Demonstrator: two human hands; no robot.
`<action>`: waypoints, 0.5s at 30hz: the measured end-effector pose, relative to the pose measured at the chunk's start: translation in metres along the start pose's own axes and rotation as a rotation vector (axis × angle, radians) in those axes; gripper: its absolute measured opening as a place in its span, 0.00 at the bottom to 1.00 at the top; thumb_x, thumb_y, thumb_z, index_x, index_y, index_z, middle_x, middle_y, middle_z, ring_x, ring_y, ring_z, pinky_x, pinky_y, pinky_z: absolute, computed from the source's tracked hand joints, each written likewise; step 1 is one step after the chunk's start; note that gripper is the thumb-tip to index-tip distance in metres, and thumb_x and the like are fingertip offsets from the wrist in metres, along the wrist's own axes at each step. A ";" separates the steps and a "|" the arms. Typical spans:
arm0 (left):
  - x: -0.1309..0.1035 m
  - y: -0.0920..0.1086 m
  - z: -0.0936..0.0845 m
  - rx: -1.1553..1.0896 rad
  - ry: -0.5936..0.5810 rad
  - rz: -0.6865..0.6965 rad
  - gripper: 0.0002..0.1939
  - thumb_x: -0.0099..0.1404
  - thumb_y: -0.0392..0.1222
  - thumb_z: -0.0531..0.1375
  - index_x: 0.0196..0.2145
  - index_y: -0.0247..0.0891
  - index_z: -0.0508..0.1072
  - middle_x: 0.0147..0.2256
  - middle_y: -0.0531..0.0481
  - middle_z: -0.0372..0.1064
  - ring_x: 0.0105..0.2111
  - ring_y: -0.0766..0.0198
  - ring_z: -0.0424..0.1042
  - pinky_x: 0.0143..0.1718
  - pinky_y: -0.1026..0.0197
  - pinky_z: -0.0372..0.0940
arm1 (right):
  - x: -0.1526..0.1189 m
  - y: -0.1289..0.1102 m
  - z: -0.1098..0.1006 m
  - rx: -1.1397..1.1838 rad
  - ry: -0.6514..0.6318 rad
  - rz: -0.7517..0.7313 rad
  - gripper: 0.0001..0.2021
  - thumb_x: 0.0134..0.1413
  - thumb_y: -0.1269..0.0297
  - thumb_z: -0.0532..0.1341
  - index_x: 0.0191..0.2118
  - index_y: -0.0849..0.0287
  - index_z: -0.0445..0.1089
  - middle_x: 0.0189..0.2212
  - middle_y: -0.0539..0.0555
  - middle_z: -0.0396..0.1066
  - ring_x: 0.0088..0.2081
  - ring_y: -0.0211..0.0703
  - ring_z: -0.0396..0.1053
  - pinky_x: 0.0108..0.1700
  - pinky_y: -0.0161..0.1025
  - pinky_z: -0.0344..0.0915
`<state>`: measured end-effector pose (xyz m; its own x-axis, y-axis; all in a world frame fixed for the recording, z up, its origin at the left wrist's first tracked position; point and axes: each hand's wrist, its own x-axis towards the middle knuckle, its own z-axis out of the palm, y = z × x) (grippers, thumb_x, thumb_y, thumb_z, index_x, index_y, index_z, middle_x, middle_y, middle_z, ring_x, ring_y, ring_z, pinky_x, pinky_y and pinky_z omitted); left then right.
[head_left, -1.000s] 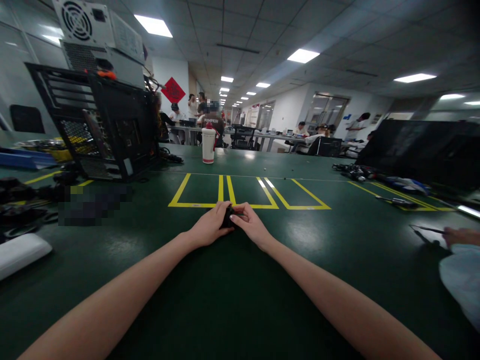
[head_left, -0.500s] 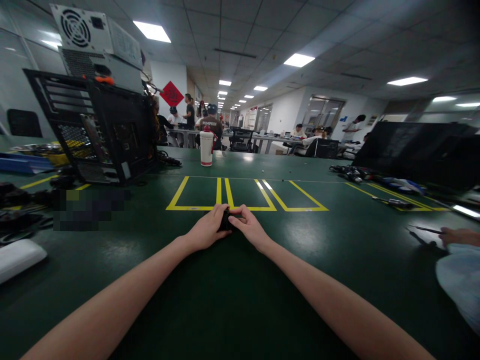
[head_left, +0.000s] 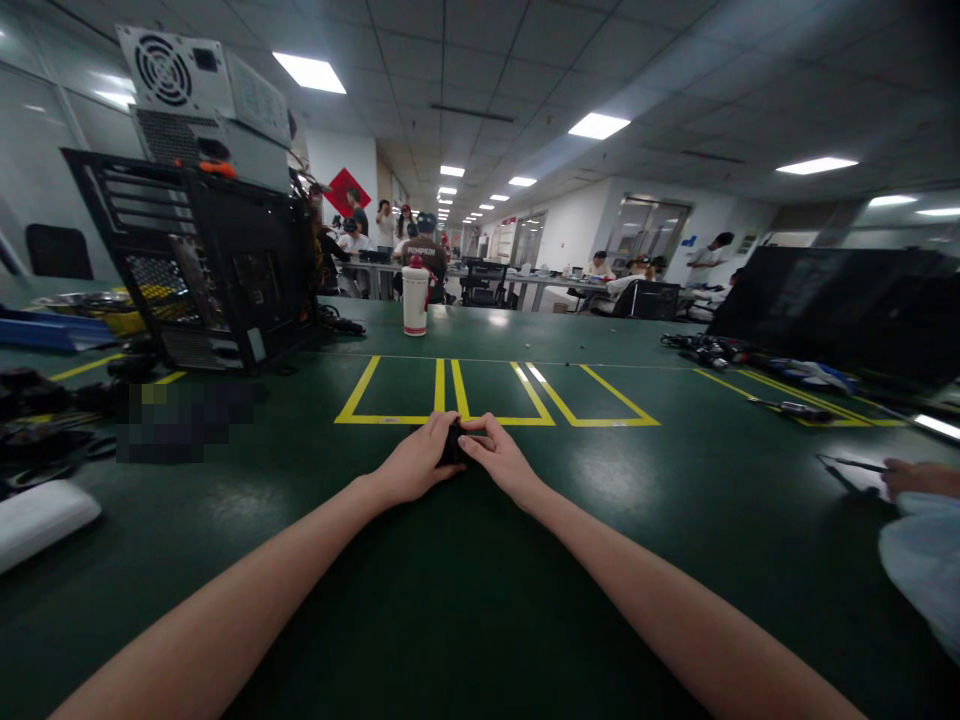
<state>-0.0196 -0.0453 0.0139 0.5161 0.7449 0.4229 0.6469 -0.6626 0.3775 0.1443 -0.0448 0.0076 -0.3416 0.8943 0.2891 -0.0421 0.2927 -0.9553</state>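
A small black object [head_left: 452, 444] is between my two hands, just below the yellow tape outlines [head_left: 495, 421] on the green table [head_left: 465, 600]. My left hand [head_left: 414, 462] is wrapped round its left side, thumb below and fingers above. From the right, my right hand [head_left: 499, 455] pinches at it with thumb and index finger. Much of the object is hidden by my fingers, so its kind cannot be made out.
A black computer case [head_left: 217, 270] with power supply units [head_left: 202, 85] on top stands at the left. Behind the tape is a white cup [head_left: 415, 300]. At the right edge another person's hand [head_left: 919, 478] holds a thin tool. Cables [head_left: 701, 350] lie at the right.
The whole view has shifted slightly downward and to the right. Both hands keep nearly the same hold on the black object.
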 end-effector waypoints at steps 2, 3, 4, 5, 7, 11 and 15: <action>0.000 0.000 0.000 -0.001 0.002 0.007 0.30 0.55 0.43 0.59 0.52 0.41 0.48 0.50 0.44 0.53 0.46 0.53 0.63 0.47 0.48 0.60 | 0.002 -0.001 0.001 -0.005 0.019 0.023 0.09 0.46 0.61 0.59 0.34 0.55 0.60 0.36 0.49 0.65 0.41 0.41 0.66 0.43 0.42 0.63; 0.000 -0.001 0.001 0.000 0.003 0.008 0.30 0.55 0.43 0.59 0.52 0.41 0.49 0.50 0.43 0.53 0.46 0.53 0.63 0.46 0.48 0.60 | 0.002 -0.002 0.001 -0.011 0.022 0.037 0.10 0.45 0.61 0.59 0.35 0.56 0.60 0.37 0.50 0.65 0.41 0.41 0.66 0.43 0.42 0.64; 0.000 -0.001 0.001 0.000 0.003 0.008 0.30 0.55 0.43 0.59 0.52 0.41 0.48 0.49 0.43 0.53 0.46 0.53 0.63 0.46 0.48 0.60 | 0.003 -0.004 0.001 -0.021 0.027 0.051 0.10 0.45 0.61 0.59 0.36 0.56 0.61 0.37 0.50 0.64 0.41 0.41 0.66 0.43 0.43 0.64; 0.000 -0.001 0.001 0.000 0.002 0.008 0.30 0.55 0.43 0.59 0.52 0.41 0.48 0.49 0.43 0.53 0.45 0.53 0.63 0.45 0.48 0.61 | 0.003 -0.005 0.001 -0.033 0.034 0.060 0.11 0.45 0.62 0.60 0.37 0.56 0.61 0.39 0.51 0.64 0.41 0.42 0.65 0.44 0.43 0.63; 0.000 -0.002 0.001 0.000 0.000 0.002 0.30 0.55 0.42 0.59 0.52 0.41 0.48 0.49 0.44 0.53 0.45 0.53 0.64 0.45 0.49 0.61 | 0.002 -0.007 0.001 -0.052 0.037 0.067 0.12 0.46 0.62 0.59 0.39 0.56 0.61 0.41 0.52 0.63 0.43 0.42 0.64 0.46 0.44 0.62; -0.001 -0.002 0.001 -0.001 -0.012 -0.006 0.31 0.55 0.42 0.59 0.52 0.42 0.48 0.50 0.44 0.52 0.45 0.53 0.64 0.45 0.49 0.62 | -0.003 -0.006 0.001 -0.075 -0.007 0.036 0.12 0.47 0.65 0.59 0.39 0.56 0.61 0.41 0.52 0.63 0.46 0.42 0.62 0.49 0.45 0.59; -0.001 -0.002 0.001 -0.006 -0.013 0.002 0.30 0.55 0.41 0.59 0.52 0.41 0.49 0.51 0.43 0.52 0.45 0.54 0.64 0.45 0.49 0.62 | -0.008 -0.002 0.001 -0.098 -0.026 -0.049 0.10 0.48 0.65 0.58 0.39 0.54 0.62 0.43 0.50 0.62 0.48 0.41 0.61 0.51 0.43 0.58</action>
<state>-0.0214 -0.0444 0.0121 0.5246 0.7445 0.4129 0.6423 -0.6645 0.3820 0.1457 -0.0527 0.0075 -0.3657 0.8692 0.3327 0.0323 0.3691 -0.9288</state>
